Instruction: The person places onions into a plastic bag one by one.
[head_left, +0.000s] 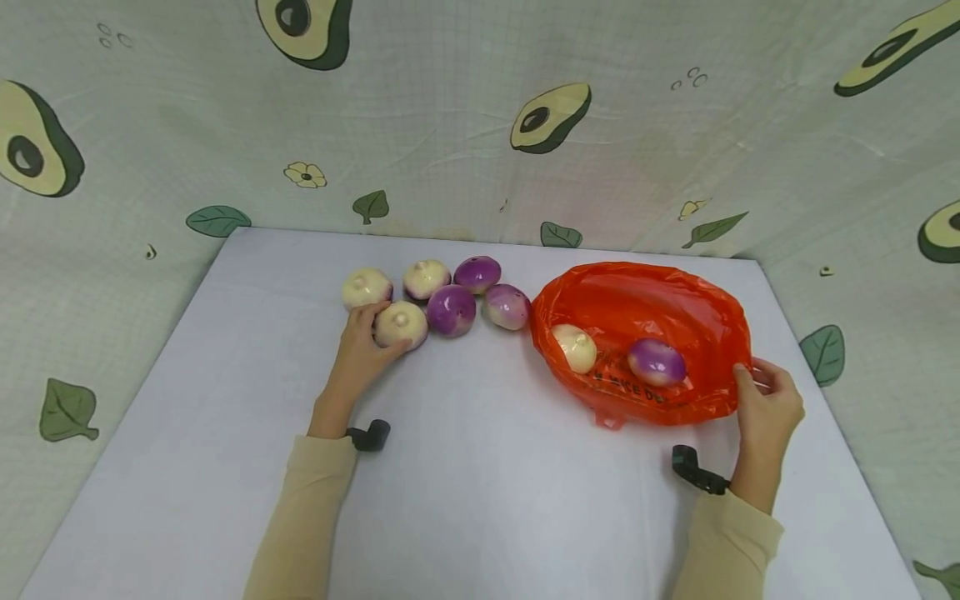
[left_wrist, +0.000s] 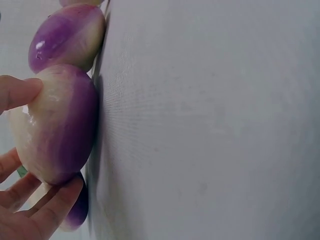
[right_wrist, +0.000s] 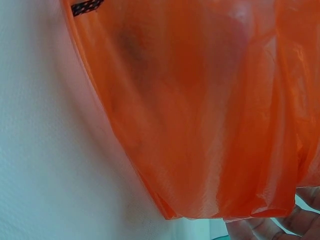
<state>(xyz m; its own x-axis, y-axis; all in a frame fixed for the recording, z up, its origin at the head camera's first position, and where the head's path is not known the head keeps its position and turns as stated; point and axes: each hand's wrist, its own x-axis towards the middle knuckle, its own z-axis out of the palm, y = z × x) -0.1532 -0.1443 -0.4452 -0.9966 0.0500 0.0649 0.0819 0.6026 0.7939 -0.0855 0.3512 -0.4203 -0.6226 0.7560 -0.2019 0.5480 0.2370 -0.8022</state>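
My left hand (head_left: 360, 346) grips a purple-and-white turnip (head_left: 401, 326), thumb on one side and fingers on the other. In the left wrist view that turnip (left_wrist: 60, 125) is pale on top and purple below, close over the white cloth. Its neighbours are a pale-topped turnip (head_left: 367, 287) behind it and a purple-topped turnip (head_left: 451, 311) to its right. At the right, a red plastic bag (head_left: 645, 292) lies with its mouth spread wide, a pale turnip (head_left: 576, 348) and a purple turnip (head_left: 657, 362) inside. My right hand (head_left: 768, 404) pinches the bag's right rim between thumb and fingers.
Behind the held turnip sit more turnips, among them a pale one (head_left: 427, 279), a purple one (head_left: 477, 273) and a pinkish one (head_left: 507, 307) beside the bag's left rim. A white-covered table (head_left: 510, 500) meets an avocado-print curtain (head_left: 450, 108) at its back edge.
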